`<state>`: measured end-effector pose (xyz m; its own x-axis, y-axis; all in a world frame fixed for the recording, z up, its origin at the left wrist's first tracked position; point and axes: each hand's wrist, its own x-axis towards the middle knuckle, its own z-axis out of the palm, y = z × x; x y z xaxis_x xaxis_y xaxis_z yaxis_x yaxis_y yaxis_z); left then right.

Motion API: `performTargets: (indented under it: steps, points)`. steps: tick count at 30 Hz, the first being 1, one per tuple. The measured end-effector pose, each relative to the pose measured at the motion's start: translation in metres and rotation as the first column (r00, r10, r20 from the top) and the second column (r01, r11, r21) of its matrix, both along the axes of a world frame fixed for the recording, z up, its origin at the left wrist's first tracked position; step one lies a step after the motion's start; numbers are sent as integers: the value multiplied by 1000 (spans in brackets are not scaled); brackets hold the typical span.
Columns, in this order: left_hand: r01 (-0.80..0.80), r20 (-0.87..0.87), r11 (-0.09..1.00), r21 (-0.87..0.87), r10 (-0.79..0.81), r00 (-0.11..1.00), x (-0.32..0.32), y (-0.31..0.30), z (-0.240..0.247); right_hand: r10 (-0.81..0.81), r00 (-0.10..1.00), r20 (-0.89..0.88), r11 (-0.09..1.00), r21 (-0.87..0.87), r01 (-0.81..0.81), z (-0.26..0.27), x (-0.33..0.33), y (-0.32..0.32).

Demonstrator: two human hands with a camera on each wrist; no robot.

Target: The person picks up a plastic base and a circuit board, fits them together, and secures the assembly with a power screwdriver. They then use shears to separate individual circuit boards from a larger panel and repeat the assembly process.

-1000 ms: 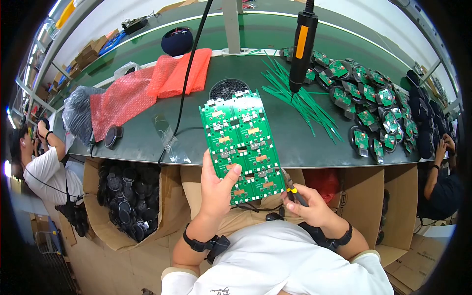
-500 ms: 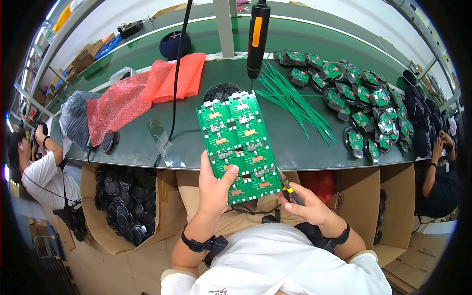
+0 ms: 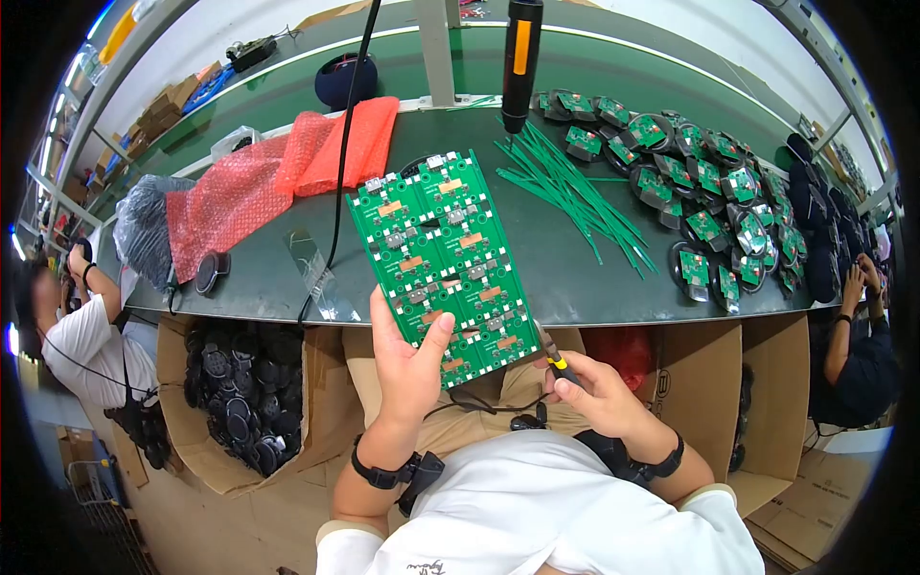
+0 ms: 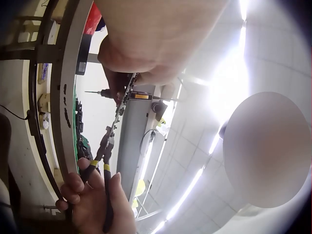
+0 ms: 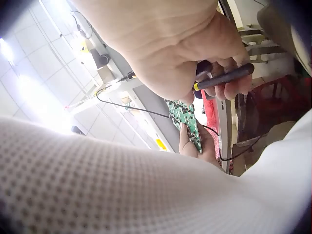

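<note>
My left hand [image 3: 407, 369] grips a green circuit board panel [image 3: 446, 268] by its lower left edge, thumb on the front face. Rows of small connectors and tan pads cover that face. In my right hand [image 3: 599, 393] is a pair of pliers [image 3: 558, 362] with black and yellow handles, its metal nose right at the panel's lower right edge. From the left wrist view, the pliers [image 4: 105, 156] have their handles spread between thumb and fingers, with the nose meeting the panel's edge [image 4: 118, 114]. The right wrist view shows one dark handle [image 5: 226, 76] under the fingers.
An electric screwdriver [image 3: 520, 67] hangs over the table [image 3: 402, 230]. Green strips [image 3: 575, 192] and a heap of round parts with small boards [image 3: 709, 182] lie to the right. Red bubble wrap [image 3: 235, 196] lies left. Below stands a carton [image 3: 326, 393] of black parts.
The panel has tilted, its top swinging left and nearer the bubble wrap. Both hands keep their holds, and the pliers have turned slightly at the lower right edge.
</note>
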<state>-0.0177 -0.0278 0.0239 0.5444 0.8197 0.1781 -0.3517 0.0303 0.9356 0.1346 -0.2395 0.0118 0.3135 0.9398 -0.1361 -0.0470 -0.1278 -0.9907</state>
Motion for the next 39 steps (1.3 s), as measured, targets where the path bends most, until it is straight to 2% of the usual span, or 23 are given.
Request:
performTargets:
  steps: [3, 7, 9, 10, 12, 16, 18, 19, 20, 21, 22, 23, 24, 25, 28, 29, 30, 32, 34, 39]
  points:
    - [25, -3, 1000, 1, -25, 1000, -2, 2, 2, 19, 998, 62, 997, -80, -14, -1, 0, 0]
    - [21, 15, 1000, -14, -20, 1000, 0, -5, 8, -20, 987, 161, 998, -63, 31, -6, 0, 1]
    - [19, 17, 1000, -13, -18, 1000, 0, -6, 10, -46, 952, 303, 996, -56, 66, -6, -4, 3]
    - [16, 19, 1000, -11, -16, 1000, 0, -6, 11, -46, 952, 304, 996, -56, 66, -2, -4, 4]
    - [25, 9, 999, -20, -24, 1000, -1, -6, 8, 12, 941, 339, 981, -187, 55, 7, -4, 6]
    - [68, -12, 997, -33, -69, 998, 0, -4, 6, 8, 898, 441, 972, -213, 96, -2, -6, 5]
    - [85, 3, 995, -46, -85, 996, 1, 0, 1, 27, 974, 225, 971, -239, 28, -11, -6, 2]
    - [101, 17, 993, -59, -100, 995, 2, 1, -2, 26, 974, 224, 970, -239, 29, -16, -5, 0]
    - [102, 17, 993, -59, -101, 995, 2, 3, -7, 53, 991, -121, 982, -176, -74, -21, -4, -2]
    - [140, 38, 982, -128, -136, 990, 2, 5, -12, 98, 888, -449, 985, -81, -149, -23, -4, -3]
    - [178, 62, 964, -196, -169, 984, 2, 5, -15, 97, 888, -449, 986, -81, -149, -23, -5, -3]
    - [179, 63, 964, -196, -170, 983, 3, 5, -16, 127, 781, -612, 985, -14, -171, -22, -5, -3]
    - [208, 123, 941, -266, -181, 976, 4, 4, -17, 161, 642, -749, 982, 57, -179, -22, -6, -2]
    - [242, 183, 912, -332, -189, 965, 5, 3, -18, 160, 643, -748, 982, 58, -177, -20, -5, -3]
    - [205, 182, 927, -313, -153, 971, 2, 3, -16, 178, 685, -707, 978, 48, -204, -16, 0, 0]
    - [204, 184, 927, -314, -152, 971, 1, 3, -16, 136, 901, -411, 988, -15, -156, -15, 2, 2]
    - [169, 146, 948, -269, -133, 980, 0, 4, -16, 85, 995, -59, 995, -55, -89, -14, 4, 4]
    - [136, 107, 965, -222, -114, 988, -1, 2, -15, 42, 999, 8, 993, -108, -41, -13, 6, 6]
    - [138, 45, 981, -138, -133, 990, -2, -3, -11, -17, 981, 192, 990, -137, 44, -1, 5, 12]
    - [128, 27, 986, -107, -126, 992, -4, -6, -12, -32, 963, 267, 989, -133, 70, 5, 5, 17]
